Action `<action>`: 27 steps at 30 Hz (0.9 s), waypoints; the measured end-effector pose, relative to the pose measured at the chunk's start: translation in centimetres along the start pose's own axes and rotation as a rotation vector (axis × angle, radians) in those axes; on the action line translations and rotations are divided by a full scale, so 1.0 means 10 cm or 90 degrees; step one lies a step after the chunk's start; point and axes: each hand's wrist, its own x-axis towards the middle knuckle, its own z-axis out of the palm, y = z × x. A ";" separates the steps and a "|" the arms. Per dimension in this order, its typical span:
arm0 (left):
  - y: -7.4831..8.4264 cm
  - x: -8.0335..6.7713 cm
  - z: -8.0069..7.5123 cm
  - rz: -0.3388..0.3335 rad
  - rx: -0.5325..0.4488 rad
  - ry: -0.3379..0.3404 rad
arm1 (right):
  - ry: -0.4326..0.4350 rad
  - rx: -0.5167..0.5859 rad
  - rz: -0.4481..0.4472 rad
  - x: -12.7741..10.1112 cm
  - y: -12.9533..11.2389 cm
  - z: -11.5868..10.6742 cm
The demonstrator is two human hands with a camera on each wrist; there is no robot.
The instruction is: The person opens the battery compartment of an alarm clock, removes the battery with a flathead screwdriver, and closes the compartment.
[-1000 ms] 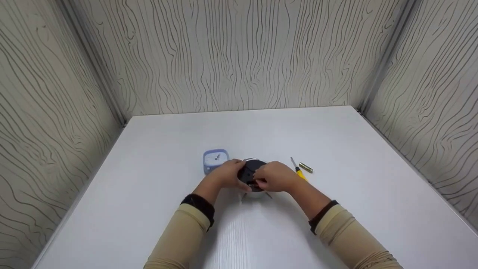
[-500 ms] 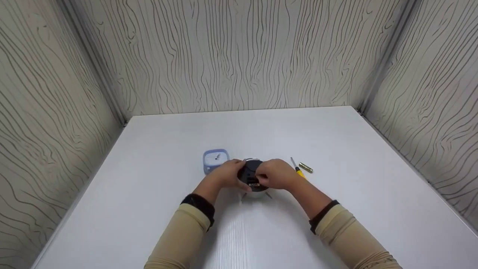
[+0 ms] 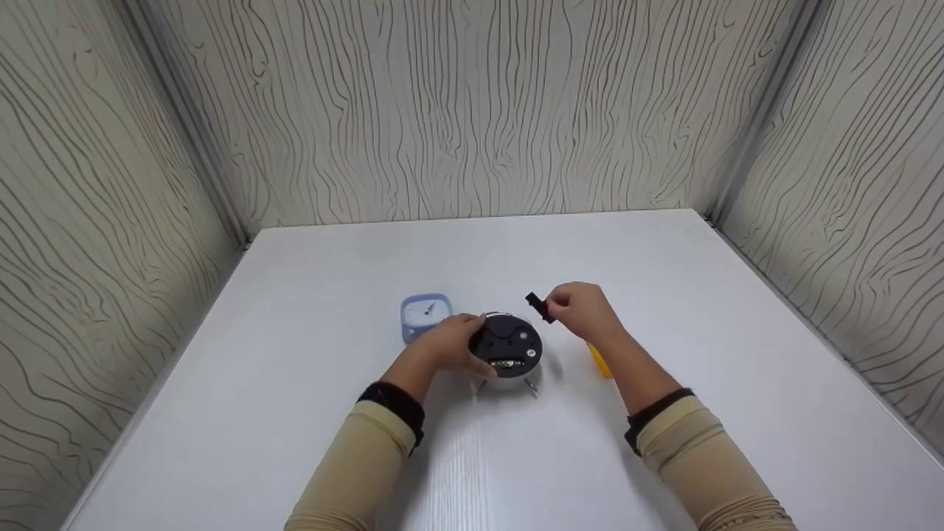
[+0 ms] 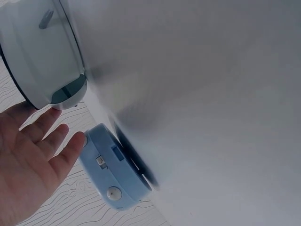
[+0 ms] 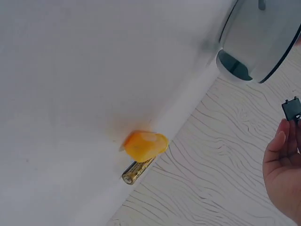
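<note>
A round white alarm clock (image 3: 509, 346) lies face down, its black back up and metal legs toward me. In its uncovered compartment a battery (image 3: 507, 363) shows. My left hand (image 3: 447, 345) grips the clock's left edge, thumb on the near rim and fingers at the far side. Right of the clock, in the air, my right hand (image 3: 586, 308) pinches a small black battery cover (image 3: 540, 307); the right wrist view shows this cover (image 5: 292, 108) at the fingertips. Just beyond my left hand stands a blue square alarm clock (image 3: 426, 313), apart from the round one.
A screwdriver's yellow handle (image 3: 599, 360) lies on the white table (image 3: 472, 258) beside my right forearm, which hides the rest of it. Next to that handle, the right wrist view shows a gold loose battery (image 5: 136, 171). Wood-patterned panels (image 3: 472, 110) wall in the table.
My right hand has left the clock's back and moved up and to the right, carrying the battery cover. The compartment is now in full view. My left hand keeps its place on the clock.
</note>
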 end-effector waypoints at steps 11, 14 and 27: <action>0.00 0.00 -0.01 -0.009 -0.015 -0.003 | 0.026 0.138 0.223 0.02 0.40 -0.27; 0.00 -0.01 -0.01 -0.007 -0.016 -0.003 | 0.018 0.135 0.258 0.01 0.54 -0.33; 0.00 -0.02 -0.01 0.002 -0.028 -0.001 | -0.116 0.046 0.447 -0.07 1.15 -0.49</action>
